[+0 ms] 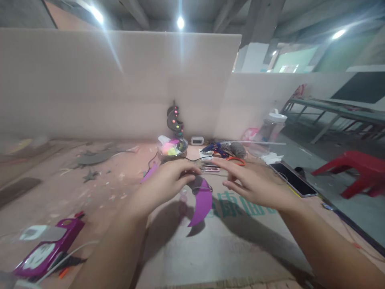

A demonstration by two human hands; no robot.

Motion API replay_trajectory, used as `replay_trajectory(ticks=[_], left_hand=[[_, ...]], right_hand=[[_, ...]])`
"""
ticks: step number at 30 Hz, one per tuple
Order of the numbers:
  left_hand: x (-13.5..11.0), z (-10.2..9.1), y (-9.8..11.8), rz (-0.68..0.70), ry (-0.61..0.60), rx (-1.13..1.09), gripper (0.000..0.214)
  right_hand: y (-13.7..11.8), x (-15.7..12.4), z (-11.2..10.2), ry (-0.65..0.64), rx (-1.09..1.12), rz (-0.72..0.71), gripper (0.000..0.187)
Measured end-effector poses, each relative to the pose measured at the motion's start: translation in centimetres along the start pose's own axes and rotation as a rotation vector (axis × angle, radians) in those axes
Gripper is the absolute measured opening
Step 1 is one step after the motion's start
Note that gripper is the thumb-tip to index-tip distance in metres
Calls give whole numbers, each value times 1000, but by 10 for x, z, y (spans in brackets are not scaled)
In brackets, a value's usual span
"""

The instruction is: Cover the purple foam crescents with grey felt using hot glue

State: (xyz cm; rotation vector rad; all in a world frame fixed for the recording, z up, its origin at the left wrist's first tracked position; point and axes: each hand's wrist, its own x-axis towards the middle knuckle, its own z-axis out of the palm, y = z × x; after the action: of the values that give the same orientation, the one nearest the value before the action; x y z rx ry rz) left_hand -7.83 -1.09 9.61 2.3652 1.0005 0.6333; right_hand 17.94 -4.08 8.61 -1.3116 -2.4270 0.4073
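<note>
My left hand [173,178] pinches the upper end of a flat purple crescent piece [204,202], with dark grey material and a thin loop of dark cord or wire near its top. The crescent hangs just over the printed board, and its shadow falls below it. To its right, my right hand [249,180] has its index finger stretched forward and its fingers apart, holding nothing that I can see. Beyond that fingertip lie pink-handled small tools [210,169] and orange-handled scissors [236,161].
A blue glue gun [218,149], a bowl of colourful pompoms [172,149] and a dark crescent ornament [174,119] stand at the back. On the right are a phone [293,179] and a clear jug [272,130]; at left, a purple case [49,249] with a white cable.
</note>
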Motion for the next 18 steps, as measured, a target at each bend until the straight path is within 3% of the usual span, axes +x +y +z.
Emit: replay_trajectory(ticks=[4,6,8,12,15,17,18], left_hand=[[-9,-13,11,92,30,59,22],[-13,-22,9,76,84,99,23],[-18,-36,3,-1,188,84,25],[-34,-65,-16,-291,475,128,30],[-48,-82,-36,-501,653,220,35],[-55,-90,-54,-547,806,303,30],[-57,-92,-65,-476,859,259,25]], right_hand=[[7,39,36,-250,745,-139,66],[18,43,46,-469,896,-137,61],[32,35,44,-668,846,-93,54],[66,-4,12,-515,599,91,54],[94,-38,-18,-486,452,253,45],[106,-57,-33,-451,362,381,42],[108,-65,-40,-401,333,413,42]])
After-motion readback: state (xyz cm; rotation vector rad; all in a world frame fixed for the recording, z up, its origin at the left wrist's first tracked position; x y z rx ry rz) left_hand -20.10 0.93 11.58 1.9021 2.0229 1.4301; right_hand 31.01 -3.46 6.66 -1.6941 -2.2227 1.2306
